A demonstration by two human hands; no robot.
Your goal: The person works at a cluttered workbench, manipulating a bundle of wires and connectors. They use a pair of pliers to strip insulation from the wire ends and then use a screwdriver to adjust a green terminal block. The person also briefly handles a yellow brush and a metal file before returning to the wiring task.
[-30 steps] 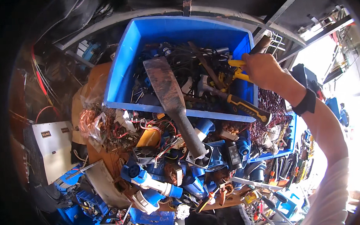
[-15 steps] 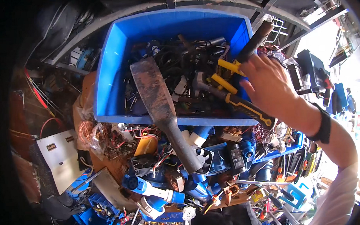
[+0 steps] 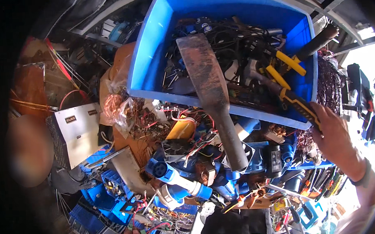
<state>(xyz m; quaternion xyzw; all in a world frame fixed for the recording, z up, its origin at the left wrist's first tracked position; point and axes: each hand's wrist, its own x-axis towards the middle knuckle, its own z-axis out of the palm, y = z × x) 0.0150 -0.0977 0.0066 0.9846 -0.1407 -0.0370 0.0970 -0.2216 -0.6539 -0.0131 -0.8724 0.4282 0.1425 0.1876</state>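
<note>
This is a messy workshop, with a big blue plastic bin, a black-and-yellow-handled hammer and tangled orange copper wire.

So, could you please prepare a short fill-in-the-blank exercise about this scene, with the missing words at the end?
1. The right hand is on the black-and-yellow handle of a ____.
2. The large bin of tools and cables is coloured ____.
3. Inside it, two tool grips are bright ____.
4. In the picture, the white metal box is to the ____ of the bin.

Missing words: hammer; blue; yellow; left.
</note>
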